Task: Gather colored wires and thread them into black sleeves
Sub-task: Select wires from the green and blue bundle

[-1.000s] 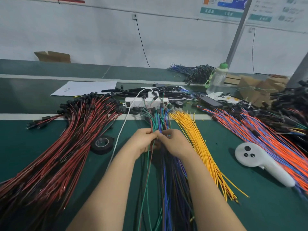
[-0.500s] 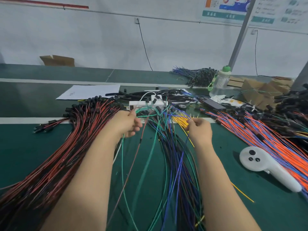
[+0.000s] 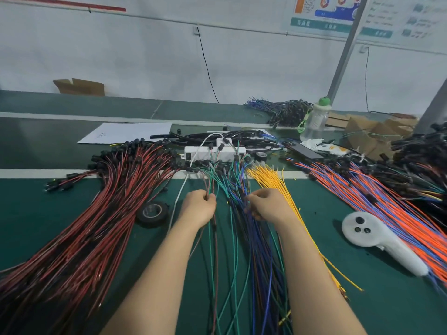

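Note:
A loose bundle of green, blue and brown wires [image 3: 242,238] runs down the middle of the green table. My left hand [image 3: 199,207] grips a few green and brown wires [image 3: 210,182] pulled out of the bundle's left side. My right hand [image 3: 268,205] has its fingers curled into the blue wires [image 3: 238,189] at the bundle's right side. A fan of yellow wires [image 3: 268,176] lies just right of that hand. Black sleeves [image 3: 217,139] lie in a heap behind the white power strip [image 3: 212,153].
A big sheaf of red-black wires [image 3: 96,213] covers the left, with a black tape roll [image 3: 152,212] beside it. Orange-blue wires [image 3: 387,201] and a white controller [image 3: 377,240] lie right. Paper [image 3: 125,132], a bottle [image 3: 314,119] and cardboard boxes [image 3: 370,131] stand at the back.
Both hands came back toward me from near the power strip and closer together. The left hand now grips a few green and brown wires; the right has sunk into the blue ones.

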A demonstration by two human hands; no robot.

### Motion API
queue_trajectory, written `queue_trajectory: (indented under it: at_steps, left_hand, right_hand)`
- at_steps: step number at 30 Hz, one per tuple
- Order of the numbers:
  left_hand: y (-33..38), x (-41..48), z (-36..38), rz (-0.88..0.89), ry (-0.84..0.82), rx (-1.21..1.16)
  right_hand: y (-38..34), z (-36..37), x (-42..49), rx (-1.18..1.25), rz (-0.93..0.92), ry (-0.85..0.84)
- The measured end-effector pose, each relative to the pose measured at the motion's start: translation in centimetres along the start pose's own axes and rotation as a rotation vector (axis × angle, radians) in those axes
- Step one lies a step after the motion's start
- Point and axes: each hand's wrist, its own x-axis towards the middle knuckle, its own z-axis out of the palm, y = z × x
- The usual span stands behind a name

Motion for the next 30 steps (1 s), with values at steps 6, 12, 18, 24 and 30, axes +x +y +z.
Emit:
queue_trajectory:
  at_steps: [6, 12, 18, 24, 30]
  left_hand:
    - [0.8, -0.3, 1.0, -0.138, -0.213, -0.653]
    - [0.0, -0.4, 1.0, -0.146, -0.112, -0.595]
    - [0.5, -0.6, 0.5, -0.242, -0.259, -0.75]
    - [1.3, -0.5, -1.5, -0.07, -0.093, -0.432]
    - [3.8, 0.7, -5.6, 0.174, 0.243, -0.587]
  right_hand:
    - [-1.2, 3.1, -0.1, -0.209, -0.148, 0.032]
    - [-1.9, 3.2, 0.2, -0.486, -0.196, 0.207]
    - [-1.9, 2.7, 0.5, -0.542, -0.32, 0.471]
    - [-2.5, -0.7, 2.2, 0.183, -0.142, 0.567]
    - [-5.2, -4.0, 0.8, 0.797, -0.251, 0.513]
